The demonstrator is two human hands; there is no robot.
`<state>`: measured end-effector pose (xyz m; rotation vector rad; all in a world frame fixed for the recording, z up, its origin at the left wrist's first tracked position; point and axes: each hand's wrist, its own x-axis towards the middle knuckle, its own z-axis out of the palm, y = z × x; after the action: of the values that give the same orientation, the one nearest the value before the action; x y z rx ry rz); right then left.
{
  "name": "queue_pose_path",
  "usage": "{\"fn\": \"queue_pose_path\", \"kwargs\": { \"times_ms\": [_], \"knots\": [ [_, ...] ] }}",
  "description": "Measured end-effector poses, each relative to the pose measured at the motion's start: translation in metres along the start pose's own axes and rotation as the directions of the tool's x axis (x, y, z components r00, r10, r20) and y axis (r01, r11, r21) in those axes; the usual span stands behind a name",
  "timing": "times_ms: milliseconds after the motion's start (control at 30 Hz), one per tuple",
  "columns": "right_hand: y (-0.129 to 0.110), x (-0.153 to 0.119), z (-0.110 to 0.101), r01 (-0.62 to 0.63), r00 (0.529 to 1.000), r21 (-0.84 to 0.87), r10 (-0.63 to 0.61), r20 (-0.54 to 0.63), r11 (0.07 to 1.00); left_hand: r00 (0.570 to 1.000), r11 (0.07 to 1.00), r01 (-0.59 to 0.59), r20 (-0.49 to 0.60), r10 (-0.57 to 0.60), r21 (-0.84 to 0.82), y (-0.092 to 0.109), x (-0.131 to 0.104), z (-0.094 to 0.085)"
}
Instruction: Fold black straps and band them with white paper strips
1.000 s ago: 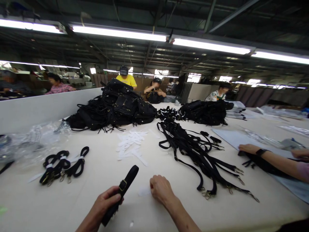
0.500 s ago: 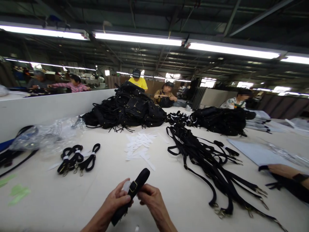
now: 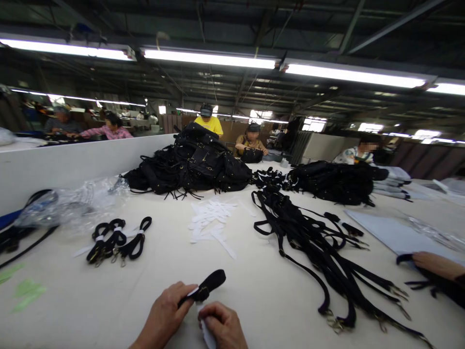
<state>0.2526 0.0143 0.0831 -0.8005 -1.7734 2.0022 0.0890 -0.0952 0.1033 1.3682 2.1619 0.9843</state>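
White table: a banding step seems in hand.
Two piles of black bags stand behind one heap of loose straps, too tangled to count; three banded straps lie left. At the near side, the left hand pinches one folded strap; just beside it, the right hand pinches one white strip. The next move likely calls for a steady hold and snug wrap.

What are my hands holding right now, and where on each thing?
Your left hand holds the folded black strap, gripped beside its buckle. Your right hand holds a white strip, apparently pinched partway along.
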Motion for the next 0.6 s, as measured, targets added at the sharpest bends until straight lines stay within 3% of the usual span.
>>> {"fn": "queue_pose_path", "kwargs": {
  "times_ms": [167,267,333,467,600],
  "knots": [
    [0.017,-0.002,0.002,0.161,0.987,-0.251,-0.155,0.045,0.955,1.000,0.983,0.008,-0.015,-0.006,0.183,-0.013,-0.009,0.023],
    [0.024,-0.002,0.001,0.325,0.944,-0.406,-0.315,0.092,0.854,1.000,0.982,0.000,-0.012,0.002,0.189,-0.015,-0.011,0.027],
    [0.027,-0.003,0.000,0.372,0.926,-0.463,-0.358,0.122,0.804,1.000,0.984,0.005,-0.020,-0.001,0.179,-0.015,-0.011,0.026],
    [0.025,0.000,0.000,0.344,0.934,-0.418,-0.351,0.063,0.841,1.000,0.990,-0.007,0.006,0.006,0.144,-0.018,-0.008,0.026],
    [0.012,0.012,0.008,0.147,0.988,-0.160,-0.153,-0.025,0.976,0.997,0.996,0.066,0.030,-0.068,0.063,-0.024,-0.005,0.028]
  ]
}}
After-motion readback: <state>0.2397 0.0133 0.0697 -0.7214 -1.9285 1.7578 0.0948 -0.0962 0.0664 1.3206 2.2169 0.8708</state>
